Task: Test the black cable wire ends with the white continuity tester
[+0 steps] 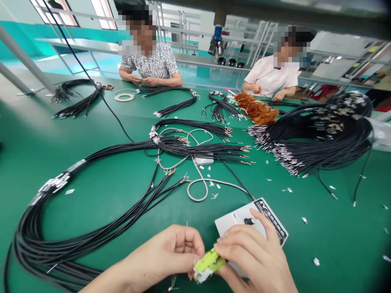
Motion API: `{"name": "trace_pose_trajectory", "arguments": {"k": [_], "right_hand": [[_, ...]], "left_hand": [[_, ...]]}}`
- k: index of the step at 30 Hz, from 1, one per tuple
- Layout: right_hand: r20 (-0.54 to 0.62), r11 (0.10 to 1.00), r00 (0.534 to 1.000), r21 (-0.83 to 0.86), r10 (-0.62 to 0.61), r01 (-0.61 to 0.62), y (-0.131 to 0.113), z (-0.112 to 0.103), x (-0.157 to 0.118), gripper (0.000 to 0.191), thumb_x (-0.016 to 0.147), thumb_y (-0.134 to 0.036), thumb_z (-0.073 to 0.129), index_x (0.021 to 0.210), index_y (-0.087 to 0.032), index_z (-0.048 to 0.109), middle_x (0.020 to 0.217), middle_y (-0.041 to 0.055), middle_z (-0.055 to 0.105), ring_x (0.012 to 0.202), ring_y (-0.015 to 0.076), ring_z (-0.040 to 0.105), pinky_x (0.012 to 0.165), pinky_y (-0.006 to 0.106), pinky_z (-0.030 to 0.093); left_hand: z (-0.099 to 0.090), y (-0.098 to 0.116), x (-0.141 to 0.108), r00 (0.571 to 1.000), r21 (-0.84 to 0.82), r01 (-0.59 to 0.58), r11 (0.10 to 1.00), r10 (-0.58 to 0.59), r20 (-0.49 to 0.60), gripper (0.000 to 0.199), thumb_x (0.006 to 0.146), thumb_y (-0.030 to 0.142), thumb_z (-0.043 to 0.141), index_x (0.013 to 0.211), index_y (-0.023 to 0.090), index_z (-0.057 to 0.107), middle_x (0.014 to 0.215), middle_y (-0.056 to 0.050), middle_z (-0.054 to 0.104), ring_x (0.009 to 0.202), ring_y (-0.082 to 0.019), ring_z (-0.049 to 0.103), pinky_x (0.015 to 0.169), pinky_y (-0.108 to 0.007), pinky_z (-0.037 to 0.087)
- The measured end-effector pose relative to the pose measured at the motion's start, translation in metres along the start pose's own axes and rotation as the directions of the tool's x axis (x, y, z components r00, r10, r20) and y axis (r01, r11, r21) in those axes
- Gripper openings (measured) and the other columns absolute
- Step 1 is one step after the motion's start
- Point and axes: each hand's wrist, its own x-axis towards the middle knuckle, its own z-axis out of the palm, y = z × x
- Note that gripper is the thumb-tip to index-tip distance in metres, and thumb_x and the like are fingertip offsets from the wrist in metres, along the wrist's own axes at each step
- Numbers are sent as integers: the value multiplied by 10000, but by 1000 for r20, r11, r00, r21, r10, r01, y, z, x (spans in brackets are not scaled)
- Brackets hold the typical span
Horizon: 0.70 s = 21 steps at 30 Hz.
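My right hand point(253, 252) is closed around a yellow-green pincer-like tool point(210, 260), whose tip is whitish and worn. Right at that tip, my left hand point(185, 250) has its fingers curled and pinched; what they hold is hidden. Thin coloured wire ends point(172, 283) show just below the left hand. Behind and partly under the right hand sits a grey control box point(235, 219) with a black knob. To the left, a long bundle of black cables point(76, 232) curves round, bound with silvery connectors, its stripped ends pointing towards the middle.
More black cable bundles point(195, 148) lie mid-table over a looped grey cord point(197, 199). A large cable pile point(324, 138) and orange-brown strands point(256, 109) are at right. White scraps dot the green table point(342, 252). Two people point(149, 61) point(271, 77) sit opposite.
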Motion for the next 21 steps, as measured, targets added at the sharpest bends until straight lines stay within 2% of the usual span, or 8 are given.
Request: {"name": "trace_pose_trajectory", "arguments": {"k": [1,3,6,9,11,14,17,21], "right_hand": [[18,1000,1000,-16,-25,25,0,0,-3,139,893,-208,591,774,-231,657,675,-63,711,656,128,688,1168,447,161],[129,993,986,-43,-106,112,4,-7,-4,55,833,-175,673,828,-230,676,720,-63,734,685,124,702,1179,400,151],[235,973,949,-40,-212,227,15,-23,2,176,748,-153,752,893,-226,682,770,-58,749,711,127,713,1186,345,158],[244,980,952,-27,-184,197,23,-37,13,218,730,-169,764,917,-225,668,792,-40,749,739,147,716,1156,328,236],[195,995,976,-15,-96,101,25,-43,18,197,744,-188,751,912,-232,658,795,-32,744,743,155,713,1116,328,297],[114,998,992,32,51,-55,28,-48,20,177,758,-205,739,909,-249,657,796,-32,733,742,166,706,1078,358,344],[85,985,986,79,146,-153,34,-54,17,218,734,-207,767,917,-265,665,822,-30,729,752,176,704,1074,396,356],[34,964,973,129,228,-231,45,-62,15,239,709,-199,790,902,-277,672,818,-39,726,747,167,699,1070,391,380]], "left_hand": [[0,-3,0,1000,0,7,1000,-7,14,290,691,354,812,708,144,612,601,30,604,549,-88,499,593,-198,399],[2,-6,-2,999,-29,-21,999,23,45,304,723,388,788,736,143,609,611,33,586,555,-89,493,600,-206,405],[10,-3,-6,990,-75,-136,988,139,39,300,762,394,766,798,134,620,687,17,592,625,-94,508,641,-210,412],[23,7,-6,961,-77,-278,958,276,-30,243,792,355,744,826,140,634,759,-5,621,705,-114,547,681,-223,427],[32,14,-1,912,-33,-406,913,403,-73,152,805,282,720,843,151,654,786,-17,643,747,-137,574,713,-244,449],[43,21,14,807,76,-579,811,584,-90,91,798,144,661,877,165,700,808,-25,665,771,-155,598,741,-261,471],[53,26,29,730,125,-671,731,680,-66,138,788,101,627,859,166,726,798,-29,677,751,-159,614,721,-260,485],[63,37,40,631,227,-746,626,773,-58,136,811,101,620,834,167,737,793,-34,687,749,-162,631,727,-263,496]]}}
